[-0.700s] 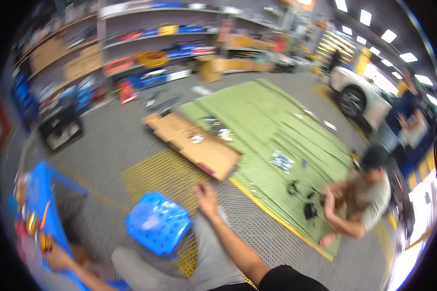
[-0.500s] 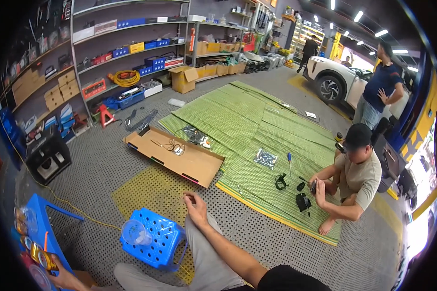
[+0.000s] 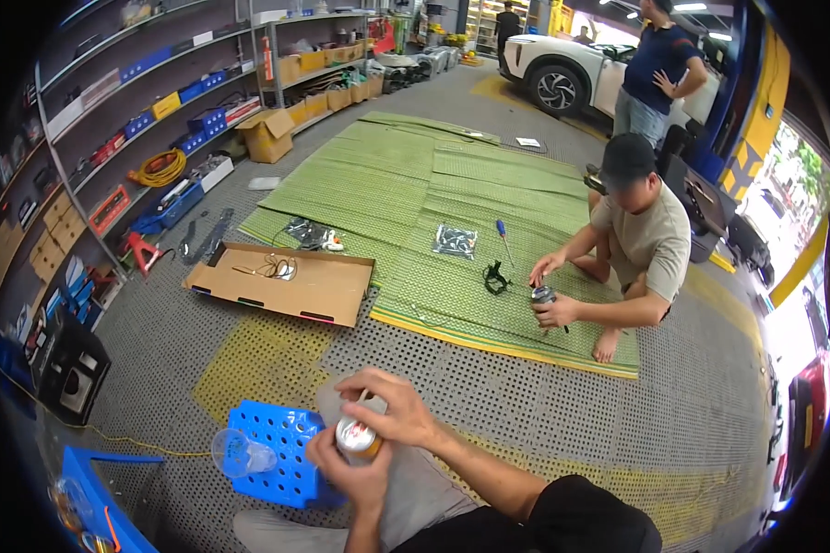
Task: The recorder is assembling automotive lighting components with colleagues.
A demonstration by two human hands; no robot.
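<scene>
My left hand [image 3: 352, 468] is wrapped round a silver-topped drink can [image 3: 355, 435], held upright above my lap. My right hand [image 3: 392, 405] bends over the can's top, fingers curled at the lid; the exact grip there is partly hidden. Just left of the can is a blue plastic stool [image 3: 288, 472] with round holes in its seat. On it lies a clear plastic cup [image 3: 235, 452], tipped on its side or leaning. At the lower left edge, a blue table [image 3: 90, 475] carries more cups and cans.
An open cardboard tray [image 3: 327, 293] with a cable lies ahead, beside a green mat [image 3: 387, 184]. On the mat, a co-worker [image 3: 650, 221] crouches, holding a dark cylindrical thing, near a screwdriver [image 3: 504, 238] and a black bracket [image 3: 495, 278]. Shelves, a speaker box [image 3: 69, 369] and a white car [image 3: 563, 69] stand around.
My left hand has brought a can from the blue table to my lap. My right hand has come from my knee to its top. The view has swung right.
</scene>
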